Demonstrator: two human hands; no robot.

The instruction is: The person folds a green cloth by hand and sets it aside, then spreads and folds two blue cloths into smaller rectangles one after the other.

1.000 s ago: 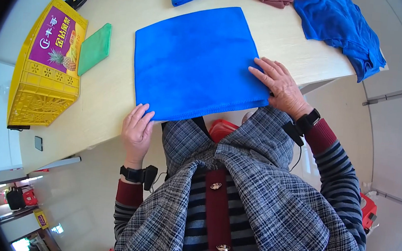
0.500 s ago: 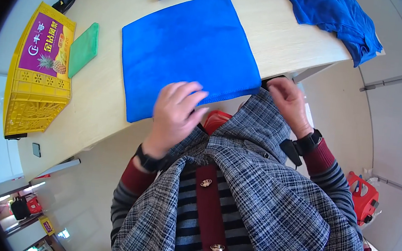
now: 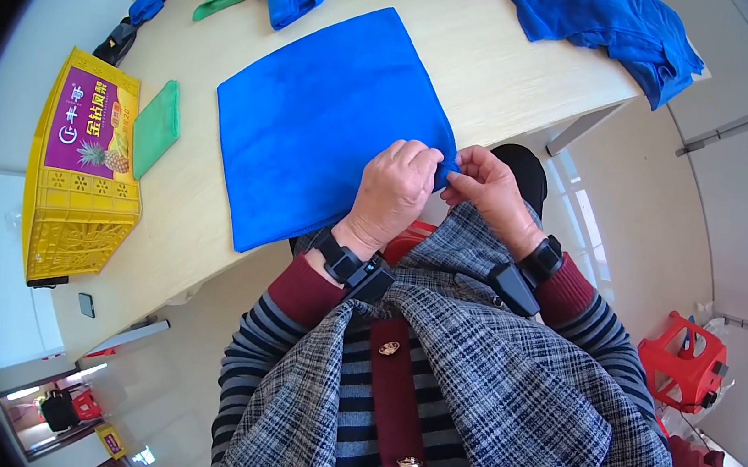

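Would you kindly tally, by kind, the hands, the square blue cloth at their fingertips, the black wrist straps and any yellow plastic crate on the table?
Bare left hand and bare right hand: 2
Square blue cloth (any layers beneath unclear): 1
Black wrist straps: 2
Yellow plastic crate: 1
Total: 6

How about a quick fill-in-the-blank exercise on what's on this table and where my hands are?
1. The left hand and right hand pinch the blue cloth at its near right ____.
2. The folded cloth on the table, beside the yellow plastic crate, is coloured ____.
3. The fruit pictured on the crate's label is a ____.

Missing words: corner; green; pineapple.
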